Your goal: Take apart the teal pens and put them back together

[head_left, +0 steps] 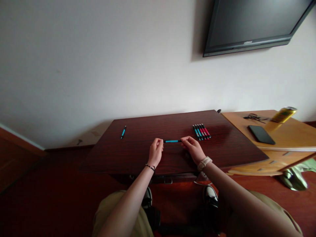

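Observation:
Between my two hands a blue pen [172, 141] with black ends is held level, above or on the dark wooden table [138, 154]. My left hand [156, 152] pinches its left end, and my right hand [194, 149] pinches the right end. To the right of my right hand, a row of several pens [201, 131] lies side by side, some blue and some red. One more blue pen [123, 132] lies alone toward the table's left side.
A lighter wooden cabinet [293, 131] adjoins on the right, bearing a black phone [261, 134], a dark cable [254, 117] and a yellow can [283, 114]. A television [254, 23] hangs on the wall above. My shoes are under the table.

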